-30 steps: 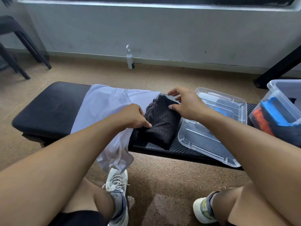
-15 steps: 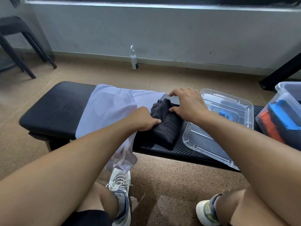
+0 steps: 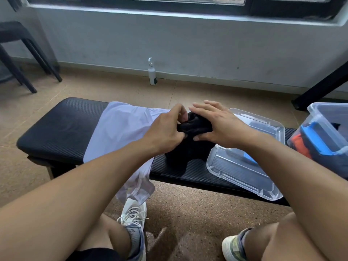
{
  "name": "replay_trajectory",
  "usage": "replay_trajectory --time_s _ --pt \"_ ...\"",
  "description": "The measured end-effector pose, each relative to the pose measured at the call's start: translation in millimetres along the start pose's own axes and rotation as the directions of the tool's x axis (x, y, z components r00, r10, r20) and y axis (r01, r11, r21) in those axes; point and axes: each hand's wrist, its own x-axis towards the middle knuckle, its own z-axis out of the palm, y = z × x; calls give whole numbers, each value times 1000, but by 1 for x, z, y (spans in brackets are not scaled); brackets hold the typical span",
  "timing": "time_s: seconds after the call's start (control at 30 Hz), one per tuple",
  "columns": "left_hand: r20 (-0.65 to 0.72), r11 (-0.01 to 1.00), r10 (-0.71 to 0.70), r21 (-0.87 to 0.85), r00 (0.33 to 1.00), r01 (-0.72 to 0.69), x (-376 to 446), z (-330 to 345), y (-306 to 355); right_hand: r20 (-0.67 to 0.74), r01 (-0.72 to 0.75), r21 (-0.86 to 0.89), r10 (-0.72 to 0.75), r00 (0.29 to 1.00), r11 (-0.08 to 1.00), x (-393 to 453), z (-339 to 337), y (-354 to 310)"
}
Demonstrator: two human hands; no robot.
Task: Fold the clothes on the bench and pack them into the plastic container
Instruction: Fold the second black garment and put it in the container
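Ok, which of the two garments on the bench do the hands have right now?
The black garment, bunched between the left hand and right hand. The white garment lies spread flat beside it, draping off the bench.

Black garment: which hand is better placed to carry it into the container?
Right hand, probably: it rests on the black garment on the side nearer the plastic container; the left hand would cross over.

head view | worn on head | faces forward and down | close over bench (image 3: 62, 129)
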Motion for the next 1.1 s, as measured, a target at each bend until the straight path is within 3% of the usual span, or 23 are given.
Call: replay_trajectory --time_s 0.2,0.33,0.47,0.6,0.73,0.97,1.1 --pt "199 993 121 -26 973 -118 -5 -12 1 108 41 -96 -30 994 995 -8 -4 1" --pt "251 995 46 -94 967 -23 -5 -21 -7 122 83 -155 -65 990 984 -8 -7 -6" --pt "289 989 -44 -126 956 84 -7 -28 -17 172 45 -29 -40 984 999 -10 -10 -16" --pt "224 991 -129 55 966 120 -5 -30 -28 230 5 37 -13 973 999 -8 -3 -17" --pt "73 971 -155 193 985 138 5 -31 -39 137 -46 -27 50 989 999 5 8 -5" --pt "70 879 -281 418 957 228 17 -14 -57 176 -44 -107 62 982 993 32 35 -1" --pt "152 865 -333 442 931 237 21 -11 -59 204 -5 -127 31 978 992 42 38 1"
